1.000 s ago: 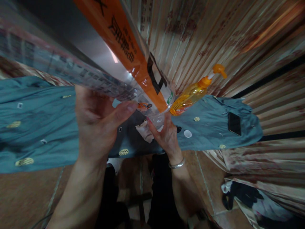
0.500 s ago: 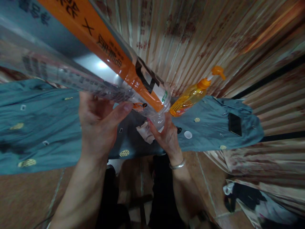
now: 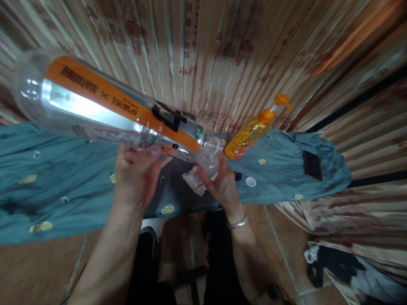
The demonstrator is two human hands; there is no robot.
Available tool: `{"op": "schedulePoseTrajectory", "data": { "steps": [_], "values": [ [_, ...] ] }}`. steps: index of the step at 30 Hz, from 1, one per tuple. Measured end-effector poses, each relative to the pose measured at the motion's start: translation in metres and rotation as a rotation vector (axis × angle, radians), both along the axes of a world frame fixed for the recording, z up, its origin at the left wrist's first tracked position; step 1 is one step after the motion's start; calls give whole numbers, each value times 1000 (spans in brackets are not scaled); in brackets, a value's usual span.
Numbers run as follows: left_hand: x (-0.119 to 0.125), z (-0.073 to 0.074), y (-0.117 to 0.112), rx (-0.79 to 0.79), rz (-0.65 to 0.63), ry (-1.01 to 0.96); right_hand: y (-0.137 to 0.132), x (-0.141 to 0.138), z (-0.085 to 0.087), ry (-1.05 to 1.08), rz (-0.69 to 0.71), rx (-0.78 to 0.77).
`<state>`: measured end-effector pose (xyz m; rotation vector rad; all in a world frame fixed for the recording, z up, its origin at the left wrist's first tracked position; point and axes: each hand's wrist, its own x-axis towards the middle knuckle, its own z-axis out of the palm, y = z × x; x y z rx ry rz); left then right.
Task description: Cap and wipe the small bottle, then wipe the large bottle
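A large clear plastic bottle [image 3: 104,112] with an orange and silver label lies tilted in the air, its neck towards the right. My left hand [image 3: 135,178] is closed around the underside of this bottle near its shoulder. My right hand [image 3: 224,184] grips a small clear plastic bottle [image 3: 208,164] beneath the large one's mouth. Whether the two rims touch, I cannot tell. Below them on the cloth lies a crumpled whitish wrapper [image 3: 194,183]. Just right of my right hand stands a pump bottle [image 3: 248,134] of orange-yellow liquid.
A teal patterned cloth [image 3: 280,182] covers the long narrow table. On it are a white round cap [image 3: 251,181], a small black object [image 3: 238,176] and a dark phone-like slab [image 3: 312,165]. Pleated curtains [image 3: 178,55] hang close behind. Dark and white fabric [image 3: 346,271] lies at lower right.
The large bottle has dropped and moved away from my view, so its rounded base now shows. My left hand has shifted slightly right with it. My right hand stays nearly in place.
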<state>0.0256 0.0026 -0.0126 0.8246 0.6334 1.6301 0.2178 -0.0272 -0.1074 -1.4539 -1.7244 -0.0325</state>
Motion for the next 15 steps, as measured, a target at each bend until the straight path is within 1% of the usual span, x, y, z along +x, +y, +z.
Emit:
{"op": "schedulePoseTrajectory", "data": {
  "steps": [6, 10, 15],
  "values": [
    [-4, -4, -1, -93, -71, -44, 1, -2, -1, -31, -21, 34],
    [-6, -8, -3, -145, -116, -74, 0, -3, 1, -6, 6, 23],
    [-7, -15, -3, -219, -121, -143, -1, -3, 2, -18, 5, 28]
  ]
}}
